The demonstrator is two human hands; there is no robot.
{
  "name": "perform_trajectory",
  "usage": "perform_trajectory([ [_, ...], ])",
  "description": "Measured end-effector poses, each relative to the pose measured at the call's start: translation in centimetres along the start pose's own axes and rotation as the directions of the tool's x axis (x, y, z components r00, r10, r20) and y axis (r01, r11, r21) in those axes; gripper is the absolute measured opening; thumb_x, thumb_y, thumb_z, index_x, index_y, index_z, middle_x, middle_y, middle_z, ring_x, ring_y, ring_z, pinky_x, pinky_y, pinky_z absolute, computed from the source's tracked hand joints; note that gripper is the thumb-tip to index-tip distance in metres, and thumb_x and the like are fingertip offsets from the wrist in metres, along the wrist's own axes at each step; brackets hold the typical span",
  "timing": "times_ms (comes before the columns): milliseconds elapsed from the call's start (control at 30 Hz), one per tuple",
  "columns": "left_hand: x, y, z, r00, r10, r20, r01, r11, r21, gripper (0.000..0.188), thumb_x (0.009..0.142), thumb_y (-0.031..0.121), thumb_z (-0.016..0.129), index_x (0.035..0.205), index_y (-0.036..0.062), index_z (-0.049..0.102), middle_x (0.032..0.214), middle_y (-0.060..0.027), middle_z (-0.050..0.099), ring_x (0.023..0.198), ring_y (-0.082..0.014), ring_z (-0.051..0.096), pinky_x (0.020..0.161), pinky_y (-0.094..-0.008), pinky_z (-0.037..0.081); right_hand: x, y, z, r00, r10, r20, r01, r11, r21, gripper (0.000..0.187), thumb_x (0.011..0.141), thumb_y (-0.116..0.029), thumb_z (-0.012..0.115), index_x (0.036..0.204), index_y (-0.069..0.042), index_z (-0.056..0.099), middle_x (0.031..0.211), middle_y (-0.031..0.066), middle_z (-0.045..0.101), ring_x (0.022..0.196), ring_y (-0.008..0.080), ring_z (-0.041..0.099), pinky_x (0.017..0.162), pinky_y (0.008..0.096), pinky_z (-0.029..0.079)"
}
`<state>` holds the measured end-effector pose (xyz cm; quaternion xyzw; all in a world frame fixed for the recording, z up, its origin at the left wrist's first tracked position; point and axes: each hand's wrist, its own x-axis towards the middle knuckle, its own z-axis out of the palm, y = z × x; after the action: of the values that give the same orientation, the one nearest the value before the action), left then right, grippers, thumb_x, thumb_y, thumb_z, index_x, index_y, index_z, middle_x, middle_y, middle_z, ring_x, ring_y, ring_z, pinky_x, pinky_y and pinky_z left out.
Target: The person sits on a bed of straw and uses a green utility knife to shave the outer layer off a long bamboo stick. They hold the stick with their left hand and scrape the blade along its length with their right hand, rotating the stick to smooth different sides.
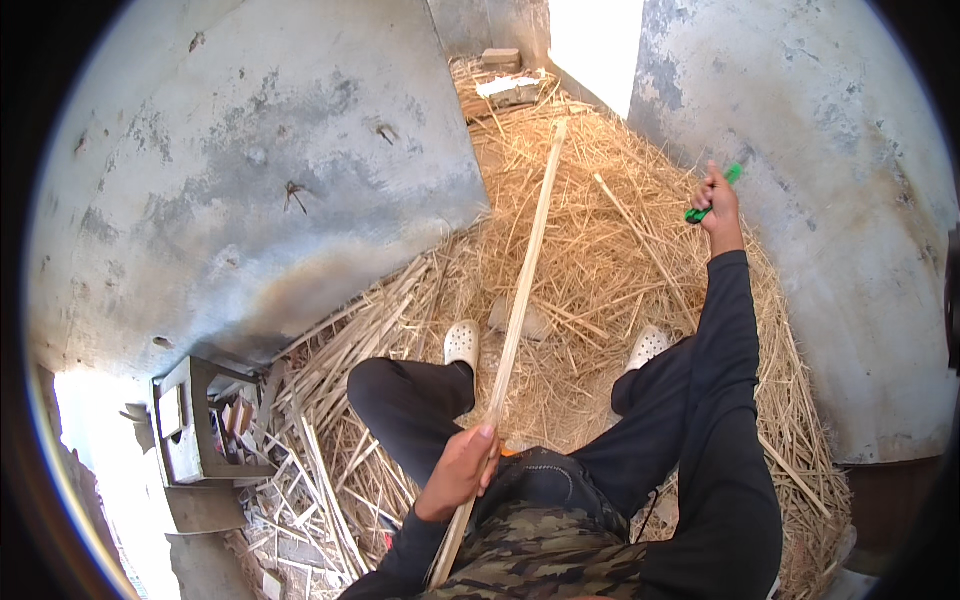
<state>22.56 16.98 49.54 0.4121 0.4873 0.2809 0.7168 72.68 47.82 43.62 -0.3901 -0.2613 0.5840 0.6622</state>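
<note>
My left hand [461, 470] is closed round a long pale split strip [527, 270], apparently bamboo or wood. It rises from beside my waist, slants away between my knees and ends over the far part of the shavings. Out at the far right, with the arm stretched, my right hand [717, 205] is wrapped round a bright green object [733, 174] that sticks out on both sides of the fist. Its kind cannot be made out. That fist is close to the right wall and well apart from the strip.
Straw-coloured shavings [590, 240] cover the floor round my pale clogs [462, 345]. Many loose strips [370, 320] lie at the left, near a small open wooden box [185, 430] with things inside. Worn grey walls [250, 150] stand on both sides; a brick [501, 58] lies at the back.
</note>
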Motion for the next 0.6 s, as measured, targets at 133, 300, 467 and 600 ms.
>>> perform_trajectory([
  [133,0.7,0.6,0.4,1.000,0.016,0.009,-0.016,0.998,0.068,0.043,0.104,0.045,0.038,0.082,0.0086,0.046,0.054,0.0001,0.043,0.044,-0.0073,0.040,0.041,-0.0210,0.034,-1.2,4.3,1.6,0.990,-0.133,0.048,0.023,-0.188,-0.982,0.066,0.082,-0.051,0.072,0.121,-0.001,0.051,0.109,0.0213,0.061,0.093,0.0301,0.065,0.084,0.0447,0.052],
  [300,1.6,1.7,0.6,0.999,0.051,-0.001,-0.051,0.997,0.051,0.036,0.106,0.036,0.040,0.096,0.0049,0.053,0.059,0.0021,0.047,0.048,-0.0051,0.044,0.048,-0.0183,0.037,-6.2,4.4,9.3,0.958,-0.163,0.237,0.209,-0.172,-0.963,0.093,0.078,-0.061,0.070,0.144,-0.003,0.040,0.123,0.0246,0.061,0.099,0.0292,0.066,0.090,0.0412,0.052],
  [467,4.0,2.5,0.2,0.996,0.091,0.016,-0.091,0.996,-0.013,0.035,0.106,0.035,0.041,0.103,0.0029,0.053,0.062,0.0027,0.045,0.048,-0.0050,0.042,0.048,-0.0182,0.037,-13.0,6.2,15.6,0.878,-0.029,0.478,0.474,0.193,-0.859,0.064,0.081,-0.070,0.061,0.098,-0.009,0.067,0.062,0.0029,0.055,0.056,0.0187,0.058,0.054,0.0358,0.045],
  [600,5.8,3.1,0.0,0.990,0.123,0.066,-0.106,0.969,-0.224,0.033,0.106,0.034,0.039,0.098,0.0043,0.051,0.059,0.0030,0.041,0.046,-0.0057,0.039,0.047,-0.0193,0.035,-18.0,10.0,18.8,0.712,-0.059,0.700,0.701,0.121,-0.703,0.061,0.079,-0.069,0.064,0.065,-0.009,0.061,0.049,0.0080,0.049,0.042,0.0248,0.051,0.044,0.0365,0.039],
])
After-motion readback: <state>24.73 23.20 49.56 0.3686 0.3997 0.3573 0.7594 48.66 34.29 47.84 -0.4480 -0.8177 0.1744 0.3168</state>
